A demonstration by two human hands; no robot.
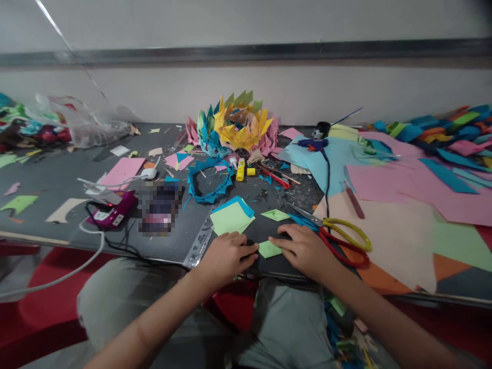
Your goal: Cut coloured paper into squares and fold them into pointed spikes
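A small light-green folded paper [269,249] lies flat near the table's front edge, between my two hands. My left hand [229,254] has its fingers curled, with the tips gripping the paper's left corner. From the other side, my right hand [303,249] holds the right end under its fingertips. Just beyond sits another green folded paper [275,214], with a crease along its middle. A stack of green paper squares [232,217] with blue ones beneath is above my left hand. Scissors [340,233] with red and yellow handles lie beside my right hand.
A blue paper ring [210,180] and pointed paper crowns [242,125] stand farther back. Near them are a yellow glue stick [240,170] and a blue glue gun [313,145]. On the left are a purple power strip [115,209] and a blurred phone [160,209]. Large paper sheets [388,236] cover the right.
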